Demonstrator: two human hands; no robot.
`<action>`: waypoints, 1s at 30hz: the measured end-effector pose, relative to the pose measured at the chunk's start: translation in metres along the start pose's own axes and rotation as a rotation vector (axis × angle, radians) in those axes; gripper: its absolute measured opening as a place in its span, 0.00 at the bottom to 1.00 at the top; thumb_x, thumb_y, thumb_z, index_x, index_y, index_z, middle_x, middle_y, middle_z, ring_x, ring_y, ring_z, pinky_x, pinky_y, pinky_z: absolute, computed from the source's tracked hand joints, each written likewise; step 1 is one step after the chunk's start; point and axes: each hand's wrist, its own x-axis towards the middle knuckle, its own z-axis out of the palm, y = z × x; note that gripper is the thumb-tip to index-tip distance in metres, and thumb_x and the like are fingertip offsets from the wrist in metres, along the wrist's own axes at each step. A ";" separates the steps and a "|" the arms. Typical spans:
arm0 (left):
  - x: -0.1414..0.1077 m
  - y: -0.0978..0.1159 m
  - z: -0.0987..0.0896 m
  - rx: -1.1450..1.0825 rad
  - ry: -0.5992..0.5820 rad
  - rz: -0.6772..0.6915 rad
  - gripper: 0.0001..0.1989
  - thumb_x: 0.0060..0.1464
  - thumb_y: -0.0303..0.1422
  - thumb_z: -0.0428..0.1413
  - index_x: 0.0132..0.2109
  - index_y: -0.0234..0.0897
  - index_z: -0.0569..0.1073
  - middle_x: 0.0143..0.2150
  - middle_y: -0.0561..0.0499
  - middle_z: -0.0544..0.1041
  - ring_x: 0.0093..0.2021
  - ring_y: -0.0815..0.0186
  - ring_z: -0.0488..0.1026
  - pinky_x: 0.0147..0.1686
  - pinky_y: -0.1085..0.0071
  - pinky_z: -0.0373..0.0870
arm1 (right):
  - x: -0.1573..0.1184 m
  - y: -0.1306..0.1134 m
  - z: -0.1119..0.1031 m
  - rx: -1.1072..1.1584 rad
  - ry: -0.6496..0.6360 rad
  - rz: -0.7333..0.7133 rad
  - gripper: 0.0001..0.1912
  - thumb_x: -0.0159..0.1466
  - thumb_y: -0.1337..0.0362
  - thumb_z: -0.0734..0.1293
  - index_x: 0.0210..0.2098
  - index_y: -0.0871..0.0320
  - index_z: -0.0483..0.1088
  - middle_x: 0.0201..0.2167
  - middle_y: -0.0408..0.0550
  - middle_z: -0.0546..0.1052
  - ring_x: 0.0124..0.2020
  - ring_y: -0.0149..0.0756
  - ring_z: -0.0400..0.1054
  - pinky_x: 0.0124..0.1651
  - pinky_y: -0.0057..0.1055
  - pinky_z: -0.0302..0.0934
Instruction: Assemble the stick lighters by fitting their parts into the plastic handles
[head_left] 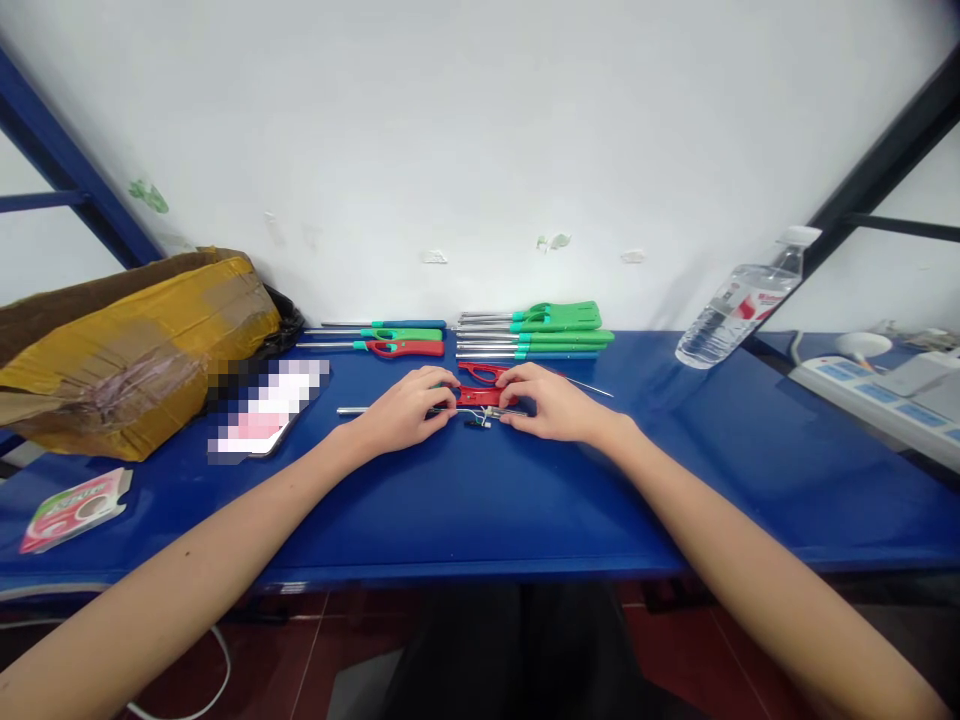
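Note:
Between my hands lies a red lighter casing half (pixel 480 397), its inner side facing up. My left hand (pixel 409 410) is closed over a thin metal lighter tube (pixel 351 411), which sticks out to its left. With thumb and fingers bent, my right hand (pixel 551 402) pinches the end of a slim lighter insert (pixel 492 411) at the casing's near edge. Thin white wires and a small black piece (pixel 475 424) hang between the fingertips. Just behind lies another red casing piece with a trigger loop (pixel 481 373). My fingers partly hide the parts they hold.
Long-nosed green lighters (pixel 562 317) are stacked by the wall, with a red lighter (pixel 405 348) to their left. A taped cardboard box (pixel 142 350), a phone (pixel 274 410) and a small packet (pixel 75 510) occupy the left. A water bottle (pixel 739 310) and power strip (pixel 885 395) stand right.

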 end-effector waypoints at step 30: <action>0.000 0.003 0.003 0.015 0.016 -0.012 0.07 0.61 0.31 0.50 0.38 0.37 0.72 0.53 0.42 0.72 0.55 0.56 0.67 0.55 0.56 0.66 | 0.002 -0.004 0.003 0.023 0.020 0.032 0.04 0.61 0.64 0.67 0.34 0.57 0.71 0.45 0.53 0.75 0.49 0.44 0.68 0.52 0.42 0.64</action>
